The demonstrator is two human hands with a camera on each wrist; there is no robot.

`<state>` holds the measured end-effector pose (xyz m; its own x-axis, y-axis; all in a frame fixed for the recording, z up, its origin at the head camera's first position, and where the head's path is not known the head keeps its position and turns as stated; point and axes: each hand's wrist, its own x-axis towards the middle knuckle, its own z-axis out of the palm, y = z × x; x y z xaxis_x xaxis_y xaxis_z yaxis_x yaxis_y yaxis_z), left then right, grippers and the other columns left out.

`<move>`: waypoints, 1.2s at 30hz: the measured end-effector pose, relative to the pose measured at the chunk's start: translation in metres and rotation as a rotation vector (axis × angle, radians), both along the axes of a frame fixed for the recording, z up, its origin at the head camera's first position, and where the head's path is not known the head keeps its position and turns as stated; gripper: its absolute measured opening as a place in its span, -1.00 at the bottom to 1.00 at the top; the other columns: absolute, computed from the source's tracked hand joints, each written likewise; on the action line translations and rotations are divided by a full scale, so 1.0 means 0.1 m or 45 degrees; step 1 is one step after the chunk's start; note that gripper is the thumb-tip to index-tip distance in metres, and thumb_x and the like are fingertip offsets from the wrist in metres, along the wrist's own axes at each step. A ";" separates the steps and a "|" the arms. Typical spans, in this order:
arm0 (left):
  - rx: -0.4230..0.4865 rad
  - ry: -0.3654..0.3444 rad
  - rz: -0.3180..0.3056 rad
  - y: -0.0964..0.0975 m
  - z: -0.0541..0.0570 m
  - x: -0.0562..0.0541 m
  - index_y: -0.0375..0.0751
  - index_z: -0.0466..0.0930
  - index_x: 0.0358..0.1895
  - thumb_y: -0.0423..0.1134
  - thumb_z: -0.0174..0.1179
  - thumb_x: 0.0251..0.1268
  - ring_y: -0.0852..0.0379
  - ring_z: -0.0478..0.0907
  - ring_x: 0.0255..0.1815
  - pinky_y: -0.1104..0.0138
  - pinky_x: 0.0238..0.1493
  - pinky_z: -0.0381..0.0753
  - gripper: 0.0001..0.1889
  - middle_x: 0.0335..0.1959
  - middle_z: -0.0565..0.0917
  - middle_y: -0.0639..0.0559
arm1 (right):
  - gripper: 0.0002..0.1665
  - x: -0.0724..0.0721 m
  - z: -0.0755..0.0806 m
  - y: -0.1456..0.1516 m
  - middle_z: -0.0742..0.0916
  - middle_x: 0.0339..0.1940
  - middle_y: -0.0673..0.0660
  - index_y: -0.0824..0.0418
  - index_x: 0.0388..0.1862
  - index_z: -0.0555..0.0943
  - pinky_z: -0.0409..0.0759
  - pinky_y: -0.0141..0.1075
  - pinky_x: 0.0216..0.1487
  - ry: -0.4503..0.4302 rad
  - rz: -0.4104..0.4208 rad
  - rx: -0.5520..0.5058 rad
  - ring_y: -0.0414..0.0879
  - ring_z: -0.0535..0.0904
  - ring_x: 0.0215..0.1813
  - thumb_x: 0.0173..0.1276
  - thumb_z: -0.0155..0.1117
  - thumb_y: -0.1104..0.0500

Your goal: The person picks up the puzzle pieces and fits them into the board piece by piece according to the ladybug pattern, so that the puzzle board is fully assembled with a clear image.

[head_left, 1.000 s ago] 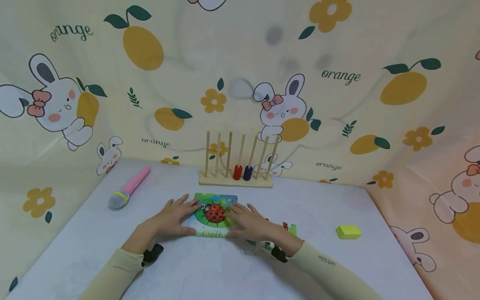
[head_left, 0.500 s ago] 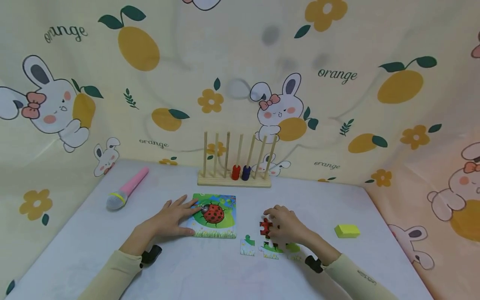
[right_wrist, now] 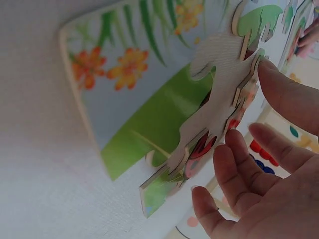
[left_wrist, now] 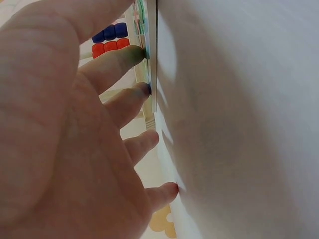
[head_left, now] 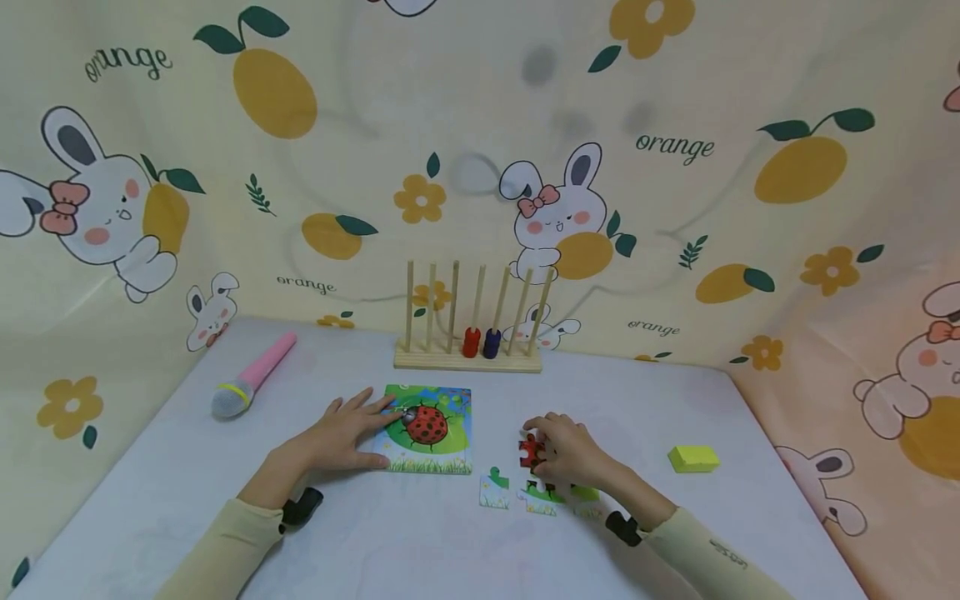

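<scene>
A ladybug picture board (head_left: pixel 442 454) lies flat on the table. My left hand (head_left: pixel 341 437) rests at its left side with fingers spread, two fingertips on the board's edge (left_wrist: pixel 153 64) in the left wrist view. To the board's right, my right hand (head_left: pixel 573 452) is bent over a group of loose jigsaw pieces. Its thumb and fingertips are at opposite sides of a red puzzle piece (head_left: pixel 529 452). Nearer the person lie a grass-and-leaf corner piece (head_left: pixel 493 492) and a green-edged piece (head_left: pixel 542 498). A large flowered corner piece (right_wrist: pixel 124 99) fills much of the right wrist view. The palm hides other pieces.
Behind the board stands a wooden peg rack (head_left: pixel 468 360) with red beads (head_left: pixel 471 342) and dark blue beads (head_left: pixel 492 343). A pink toy microphone (head_left: pixel 255 375) lies at the left, and a yellow block (head_left: pixel 693 459) at the right. A printed cloth (head_left: pixel 465 108) hangs behind the table.
My right hand has left the ladybug board and moved right to the loose pieces, its fingers coming around the red puzzle piece. My left hand has stayed at the board's left side.
</scene>
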<state>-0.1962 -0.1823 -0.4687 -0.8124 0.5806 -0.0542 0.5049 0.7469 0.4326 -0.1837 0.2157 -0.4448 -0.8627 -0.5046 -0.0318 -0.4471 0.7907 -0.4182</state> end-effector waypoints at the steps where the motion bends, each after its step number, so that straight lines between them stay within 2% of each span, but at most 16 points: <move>1: 0.001 0.000 0.000 0.00 0.00 0.00 -0.11 0.38 0.46 0.24 0.32 0.19 -0.42 -0.13 0.56 -0.49 0.31 -0.15 -0.17 0.56 0.18 -0.19 | -0.35 0.00 0.00 0.00 0.59 -0.25 0.03 0.23 0.17 0.57 0.36 0.01 -0.09 -0.007 -0.007 0.001 -0.06 0.44 -0.13 0.07 0.60 0.25; 9: 0.003 -0.006 0.004 0.02 0.01 0.00 -0.11 0.38 0.46 0.23 0.33 0.18 -0.42 -0.13 0.56 -0.48 0.32 -0.15 -0.17 0.56 0.18 -0.18 | -0.34 -0.03 0.01 -0.04 0.56 -0.22 0.02 0.23 0.15 0.54 0.39 0.06 0.02 -0.100 -0.110 0.034 -0.06 0.43 -0.09 0.07 0.62 0.22; 13: -0.002 -0.002 0.003 0.02 0.01 0.00 -0.11 0.39 0.46 0.23 0.33 0.18 -0.42 -0.13 0.56 -0.48 0.32 -0.15 -0.18 0.56 0.18 -0.18 | -0.41 -0.03 0.00 -0.04 0.57 -0.19 0.02 0.23 0.06 0.57 0.39 0.07 0.04 -0.111 -0.136 0.031 -0.04 0.45 -0.05 0.06 0.62 0.21; 20: -0.001 -0.006 0.011 0.02 0.00 0.00 -0.11 0.38 0.46 0.24 0.33 0.18 -0.42 -0.13 0.56 -0.49 0.31 -0.15 -0.17 0.56 0.18 -0.18 | -0.41 -0.01 0.01 -0.05 0.58 -0.13 0.04 0.23 0.05 0.55 0.38 0.09 0.07 -0.118 -0.154 -0.005 0.01 0.45 0.01 0.05 0.62 0.24; 26: -0.008 0.006 0.020 0.00 -0.01 0.00 -0.08 0.38 0.46 0.26 0.32 0.18 -0.39 -0.12 0.57 -0.48 0.32 -0.13 -0.17 0.56 0.19 -0.14 | -0.26 -0.01 0.01 -0.05 0.61 -0.13 0.07 0.29 0.20 0.47 0.47 0.10 0.07 -0.157 -0.185 -0.058 0.01 0.50 -0.03 0.04 0.62 0.28; 29: 0.000 0.005 0.019 0.01 -0.01 0.00 -0.08 0.39 0.46 0.25 0.32 0.17 -0.39 -0.11 0.56 -0.48 0.31 -0.13 -0.17 0.56 0.19 -0.15 | -0.22 -0.03 0.01 -0.03 0.60 -0.11 0.08 0.29 0.24 0.44 0.51 0.06 0.03 -0.177 -0.153 -0.086 -0.01 0.50 -0.07 0.05 0.61 0.30; 33: 0.004 0.003 0.016 0.01 0.00 0.00 -0.10 0.39 0.45 0.24 0.32 0.18 -0.40 -0.11 0.56 -0.48 0.31 -0.13 -0.18 0.56 0.20 -0.16 | -0.42 -0.08 0.01 0.01 0.62 -0.18 0.03 0.23 0.04 0.53 0.42 0.12 0.07 -0.157 -0.074 -0.098 -0.07 0.51 -0.16 0.05 0.61 0.31; 36: 0.003 0.006 0.018 0.02 0.01 0.01 -0.10 0.39 0.45 0.23 0.33 0.18 -0.40 -0.10 0.56 -0.48 0.31 -0.12 -0.18 0.56 0.20 -0.16 | -0.60 -0.14 0.01 0.02 0.63 -0.31 -0.05 0.16 -0.14 0.60 0.35 0.10 0.00 -0.129 -0.034 -0.102 -0.14 0.48 -0.26 0.08 0.59 0.29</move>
<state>-0.1953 -0.1805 -0.4681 -0.8205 0.5694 -0.0493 0.4966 0.7530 0.4318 -0.1974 0.2181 -0.4439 -0.8703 -0.4860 -0.0800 -0.3786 0.7641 -0.5224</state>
